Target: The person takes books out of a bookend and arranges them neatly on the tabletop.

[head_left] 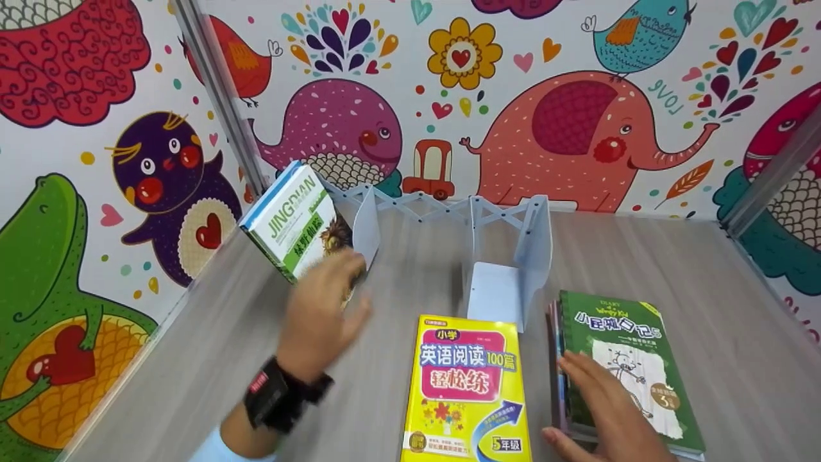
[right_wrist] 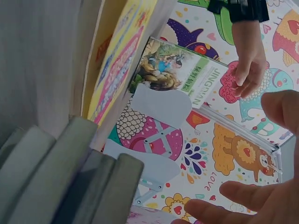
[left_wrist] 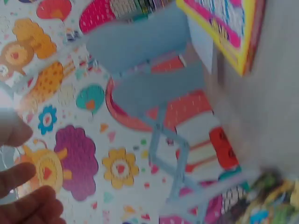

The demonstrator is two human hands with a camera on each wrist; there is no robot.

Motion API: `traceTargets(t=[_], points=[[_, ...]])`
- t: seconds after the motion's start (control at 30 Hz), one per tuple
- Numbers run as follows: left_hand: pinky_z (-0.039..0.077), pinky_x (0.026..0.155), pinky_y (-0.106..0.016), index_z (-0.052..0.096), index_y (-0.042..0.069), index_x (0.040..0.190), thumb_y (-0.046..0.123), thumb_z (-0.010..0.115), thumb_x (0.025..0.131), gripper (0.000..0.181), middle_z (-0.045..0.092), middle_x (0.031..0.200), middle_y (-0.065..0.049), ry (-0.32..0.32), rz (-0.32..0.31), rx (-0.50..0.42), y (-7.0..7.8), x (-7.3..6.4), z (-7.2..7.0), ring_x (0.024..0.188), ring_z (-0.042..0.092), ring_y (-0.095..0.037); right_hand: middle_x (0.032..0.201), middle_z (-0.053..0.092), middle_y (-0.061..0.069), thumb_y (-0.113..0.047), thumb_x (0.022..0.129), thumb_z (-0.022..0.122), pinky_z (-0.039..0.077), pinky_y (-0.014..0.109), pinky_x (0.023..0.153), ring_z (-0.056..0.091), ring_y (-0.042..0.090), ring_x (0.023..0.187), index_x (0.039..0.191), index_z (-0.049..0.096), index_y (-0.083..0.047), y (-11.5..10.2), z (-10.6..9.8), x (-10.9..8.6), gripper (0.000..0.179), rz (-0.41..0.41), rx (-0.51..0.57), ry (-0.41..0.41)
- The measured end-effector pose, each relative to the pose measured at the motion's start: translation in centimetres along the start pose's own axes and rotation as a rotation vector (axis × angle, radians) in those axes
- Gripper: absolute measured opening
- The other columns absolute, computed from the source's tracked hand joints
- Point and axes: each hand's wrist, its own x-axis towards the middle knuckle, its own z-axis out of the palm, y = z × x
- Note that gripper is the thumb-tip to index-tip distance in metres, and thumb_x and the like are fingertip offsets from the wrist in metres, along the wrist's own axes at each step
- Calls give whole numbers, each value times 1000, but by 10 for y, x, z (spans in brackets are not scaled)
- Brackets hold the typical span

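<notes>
My left hand (head_left: 324, 314), blurred, is in front of a white-and-green book (head_left: 298, 224) on the left, its fingers overlapping the cover's lower edge in the head view. In the right wrist view that hand (right_wrist: 249, 63) hangs apart from the book, holding nothing. The book stands tilted against the left end of a white expandable bookend (head_left: 500, 289). At the right, my right hand (head_left: 609, 404) is spread over the near left edge of a stack topped by a green comic diary book (head_left: 632, 346). Its fingers (right_wrist: 247, 196) look relaxed, with no object gripped.
A yellow workbook (head_left: 468, 385) lies between the hands, just in front of the bookend's right panel. Metal lattice links (head_left: 420, 205) join the bookend's panels. Cartoon-printed walls (head_left: 442, 96) close off the grey table (head_left: 410, 269) at the back and sides.
</notes>
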Motion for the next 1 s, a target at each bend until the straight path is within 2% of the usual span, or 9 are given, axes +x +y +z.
traceTargets(t=[0.07,0.13,0.23,0.3,0.4,0.5,0.67,0.9,1.0], points=[[39,100,-47,56,2,122,17,66,81,45,56,124,-17,58,-73,72,-25,8,-7,114,51,-32,144,40,1,-61,66,74,40,64,90,41,27,123,139,42,-22,1,2,-1,88,-6,-7,-10],[33,104,-48,52,4,127,23,63,84,49,50,130,-18,75,-162,147,-49,13,-13,121,45,-33,143,40,1,-60,66,74,41,63,90,41,27,124,138,43,-22,1,3,-2,88,-10,-4,-7],[18,111,-52,38,10,139,35,61,86,64,35,143,-18,58,-307,236,-84,15,-17,134,28,-34,144,40,0,-60,66,75,41,63,90,39,27,126,138,43,-23,1,3,-2,87,-30,-6,2],[10,113,-53,29,15,145,42,62,84,74,25,149,-18,27,-392,284,-105,11,-18,139,17,-34,145,39,-2,-60,66,74,41,64,90,37,27,128,139,42,-26,2,3,-3,86,-49,-6,4],[2,113,-54,24,20,148,46,63,83,80,14,154,-15,-21,-476,313,-126,1,-16,142,8,-33,146,37,-6,-60,68,73,41,63,90,34,27,130,140,40,-29,2,3,-4,84,-69,-6,-6],[0,114,-52,29,19,147,43,63,84,76,8,156,-12,-54,-507,321,-130,-3,-14,143,4,-31,145,38,-8,-58,69,73,43,62,90,35,26,130,140,41,-31,4,4,-5,83,-78,-4,-5],[1,116,-44,36,13,143,35,61,86,66,7,157,-4,-49,-479,285,-116,0,-13,144,4,-24,143,41,-5,-54,68,76,46,59,87,37,24,129,138,44,-29,4,7,-6,80,-92,7,17],[10,116,-42,42,2,138,27,55,93,52,24,153,-9,30,-368,246,-98,-4,-6,141,18,-28,141,44,-3,-42,65,82,50,51,86,40,19,125,135,49,-27,3,9,-8,79,-111,21,52],[18,114,-44,42,2,137,25,54,94,50,28,151,-9,71,-362,235,-93,-9,-6,138,27,-29,143,41,-3,-42,65,83,51,51,84,43,19,120,133,49,-30,2,9,-9,77,-95,30,62]])
